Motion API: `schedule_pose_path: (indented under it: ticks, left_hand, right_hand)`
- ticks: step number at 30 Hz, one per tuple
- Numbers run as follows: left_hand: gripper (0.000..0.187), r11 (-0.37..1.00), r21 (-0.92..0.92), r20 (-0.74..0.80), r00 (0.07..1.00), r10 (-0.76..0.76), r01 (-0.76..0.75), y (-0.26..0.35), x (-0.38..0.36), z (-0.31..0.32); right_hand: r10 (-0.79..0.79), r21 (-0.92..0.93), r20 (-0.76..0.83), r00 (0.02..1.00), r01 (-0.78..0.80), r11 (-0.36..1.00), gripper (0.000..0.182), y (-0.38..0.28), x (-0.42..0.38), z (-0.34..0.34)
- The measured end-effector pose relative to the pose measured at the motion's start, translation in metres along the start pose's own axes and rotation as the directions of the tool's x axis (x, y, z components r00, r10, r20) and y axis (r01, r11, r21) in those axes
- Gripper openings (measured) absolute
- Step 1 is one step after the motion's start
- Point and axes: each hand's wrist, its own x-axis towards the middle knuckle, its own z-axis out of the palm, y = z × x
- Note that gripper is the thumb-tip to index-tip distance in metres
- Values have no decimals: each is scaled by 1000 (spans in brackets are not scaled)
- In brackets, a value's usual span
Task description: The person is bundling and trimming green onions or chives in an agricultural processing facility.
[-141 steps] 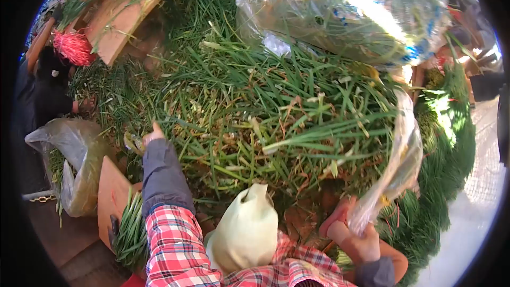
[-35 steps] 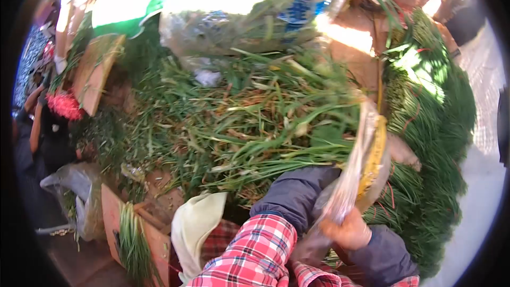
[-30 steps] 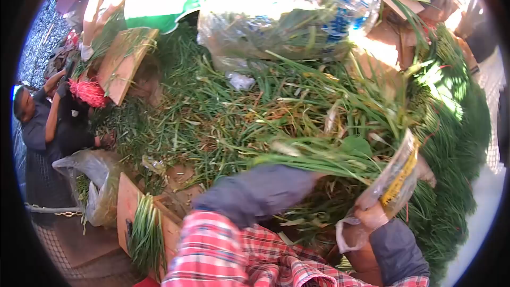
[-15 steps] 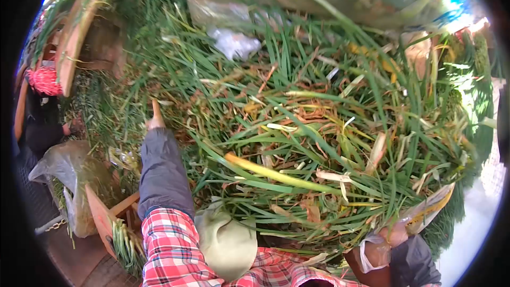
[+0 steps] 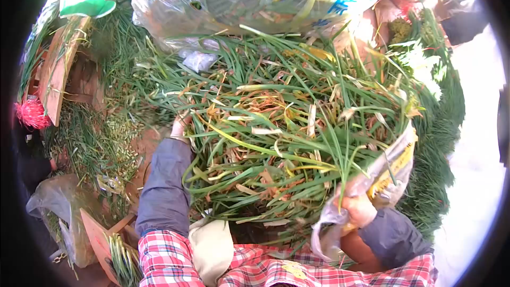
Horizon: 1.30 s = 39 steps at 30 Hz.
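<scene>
A heap of long green leaves (image 5: pixel 271 154), mixed with yellow and dried brown ones, lies in front of me. My left hand (image 5: pixel 181 126) is closed on leaves at the heap's left edge, its fingertips partly buried. At the lower right, my right hand (image 5: pixel 359 211) grips the gathered edge of a clear plastic bag (image 5: pixel 390 172) with yellow print. The bag rises along the heap's right side, and some leaves hang over its rim. How far the bag extends under the heap is hidden.
A large filled plastic bag (image 5: pixel 228 8) with blue print stands behind the heap. At left are a wooden board (image 5: pixel 62 72), pink string (image 5: pixel 33 113), another plastic bag (image 5: pixel 79 204) and a small bundle of stalks (image 5: pixel 123 258). More greens (image 5: pixel 430 180) lie along the right. Another person's hand (image 5: pixel 53 164) shows far left.
My left hand has moved right and its fingers have gone in among the leaves, uncovering brown surface beside it. My right hand has raised the bag's edge up and leftward. The view has shifted.
</scene>
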Motion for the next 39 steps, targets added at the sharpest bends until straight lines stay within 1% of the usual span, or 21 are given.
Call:
schedule_pose_path:
  ticks: [1,4,5,7,9,11,12,13,15,16,21,23,25,27,29,31,32,33,35,37,39]
  left_hand:
    - [31,998,-61,51,999,-2,5,0,-8,13]
    - [31,972,-233,194,981,22,24,-4,-30,63]
    - [32,981,-192,237,971,7,40,0,-47,88]
    - [36,998,-4,315,947,-56,60,19,-94,151]
    - [39,994,-103,593,805,30,39,14,-135,193]
    - [37,984,-8,601,787,-139,180,15,-168,238]
    - [35,981,154,617,787,-3,-116,25,-188,260]
    - [37,965,133,621,778,97,-226,12,-196,278]
    - [38,893,124,609,744,277,-433,-13,-211,313]
    - [38,850,144,609,722,328,-507,-24,-218,329]
    - [36,659,444,640,730,242,-607,-91,-227,392]
    - [36,592,528,646,741,186,-609,-116,-219,409]
    - [35,518,597,638,754,157,-612,-133,-206,421]
    - [35,463,642,625,767,146,-611,-146,-190,429]
    - [34,420,669,618,773,145,-614,-156,-178,436]
    - [34,396,682,614,776,145,-615,-160,-171,438]
    - [34,393,685,615,776,139,-613,-163,-170,439]
    - [34,382,686,620,772,138,-619,-166,-167,440]
    - [33,377,684,629,767,129,-624,-169,-167,440]
    - [33,370,673,649,751,119,-640,-173,-171,440]
    - [33,361,667,668,738,98,-652,-175,-176,436]
  right_hand:
    - [42,217,-87,995,-22,976,14,-5,0,18]
    - [-21,433,-27,999,31,901,17,-17,15,43]
    - [-56,490,23,998,38,871,15,-34,15,55]
    - [-155,399,-153,976,205,894,16,-72,7,80]
    - [-169,383,-135,976,208,900,20,-97,-13,82]
    - [-229,366,-236,944,305,879,26,-113,-45,87]
    - [-177,330,-248,952,255,909,26,-131,-64,90]
    - [-124,297,-259,958,201,934,26,-148,-84,94]
    - [-133,492,-245,960,241,837,34,-146,-92,77]
    - [-152,448,-224,963,240,861,33,-148,-99,67]
    - [-231,283,-171,958,272,920,21,-146,-116,33]
    - [-114,259,-272,955,187,948,20,-146,-105,34]
    - [-144,271,-109,984,169,948,18,-127,-83,29]
    - [-135,247,-41,990,141,959,22,-114,-55,21]
    - [-163,-40,-58,985,161,986,26,-107,-26,-2]
    - [-496,-246,-13,868,478,843,29,-117,-19,-32]
    - [-350,-508,49,936,325,798,28,-127,-24,-51]
    - [-391,-695,53,919,315,646,24,-131,-28,-62]
    - [-529,-480,-17,848,458,748,21,-92,-25,-64]
    - [-224,-249,-351,909,140,958,21,-63,-7,-64]
    - [-36,169,-393,919,110,979,25,-58,14,-87]
